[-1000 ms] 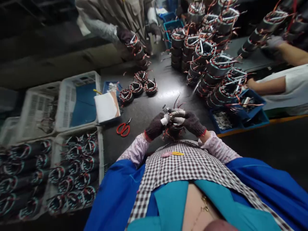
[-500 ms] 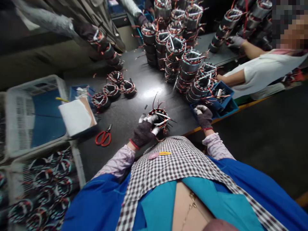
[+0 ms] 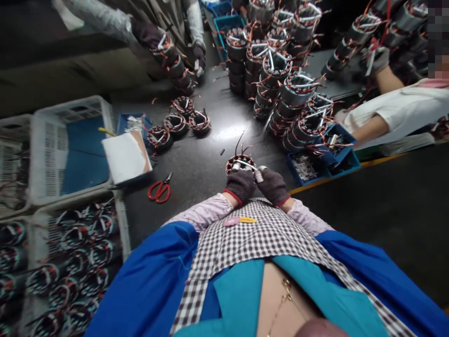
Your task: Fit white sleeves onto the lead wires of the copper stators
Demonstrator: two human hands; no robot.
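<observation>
On the dark table in front of me lies a wound ring (image 3: 241, 161) with white sleeves and loose dark wires. My left hand (image 3: 240, 181), in a dark glove with pale fingertips, is closed on its near side, the fingers over the rim. At the ring's right edge my right hand (image 3: 271, 184) is closed, thumb and finger pressed together by the end of a white sleeve; what they pinch is too small to make out. Red-handled scissors (image 3: 160, 189) lie to the left. A small black piece (image 3: 222, 152) rests just beyond the ring.
Stacked rings (image 3: 273, 70) rise at the back right, near blue bins (image 3: 329, 175) of small parts. Several single rings (image 3: 175, 124) stand left of centre, by a white box (image 3: 122, 159). Crates (image 3: 121, 220) line the left. Two other people's gloved hands work beyond.
My right hand has moved left from the blue bin to the ring. My left hand has shifted to the ring's near side. The view has shifted, and a co-worker's hand now shows at the top.
</observation>
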